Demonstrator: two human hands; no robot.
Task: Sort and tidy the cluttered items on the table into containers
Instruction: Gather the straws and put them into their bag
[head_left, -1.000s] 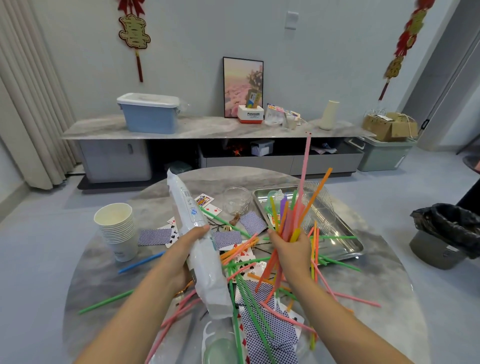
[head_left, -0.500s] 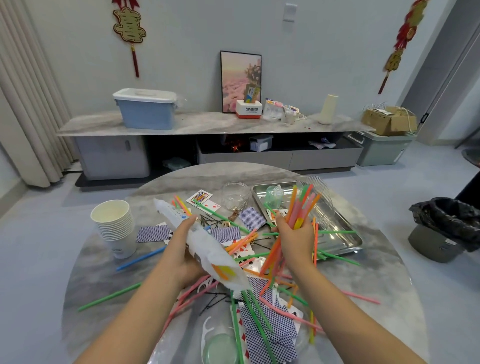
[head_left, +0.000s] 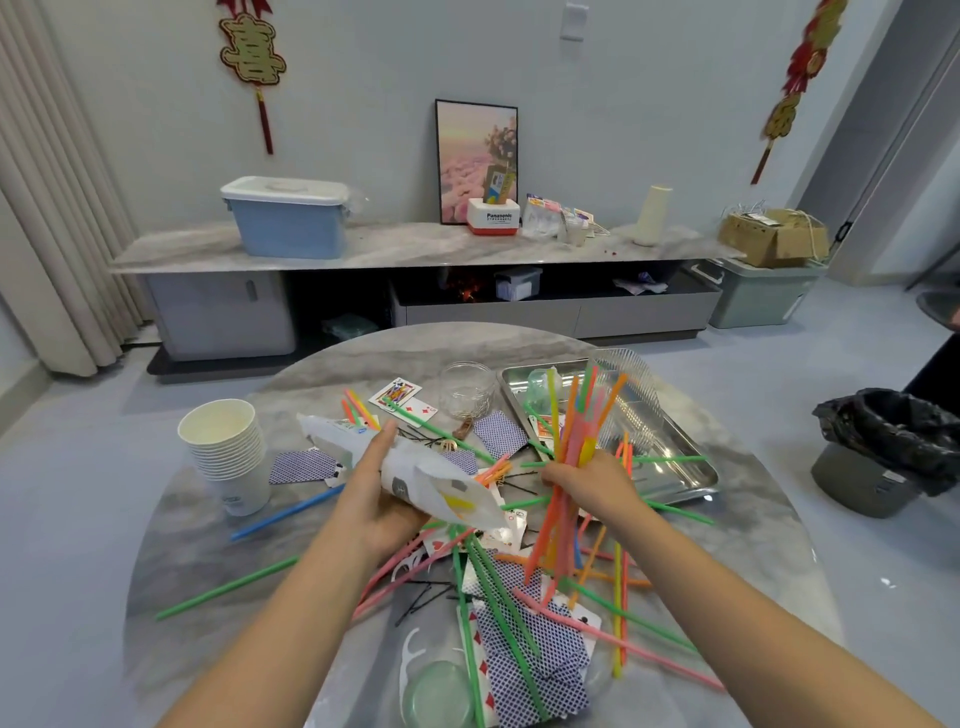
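Note:
My left hand (head_left: 376, 491) grips a long white plastic bag (head_left: 415, 470), lying nearly level above the round marble table (head_left: 322, 379), its open end toward my right hand. My right hand (head_left: 595, 486) grips a bundle of coloured straws (head_left: 576, 431) by the middle, tips fanning up and lower ends pointing down at the table. More straws (head_left: 519, 613), playing cards (head_left: 524, 654), black hairpins (head_left: 423, 592) and floss picks (head_left: 413, 649) lie scattered beneath my arms.
A stack of paper cups (head_left: 228, 447) stands at the table's left. A steel tray (head_left: 670, 467) sits at the right, a glass jar (head_left: 466, 389) beside it. A bin with a black liner (head_left: 883, 452) stands on the floor to the right.
The bag has swung from upright to nearly level, its open end now toward my right hand. The straw bundle has dropped lower and drawn closer to the bag.

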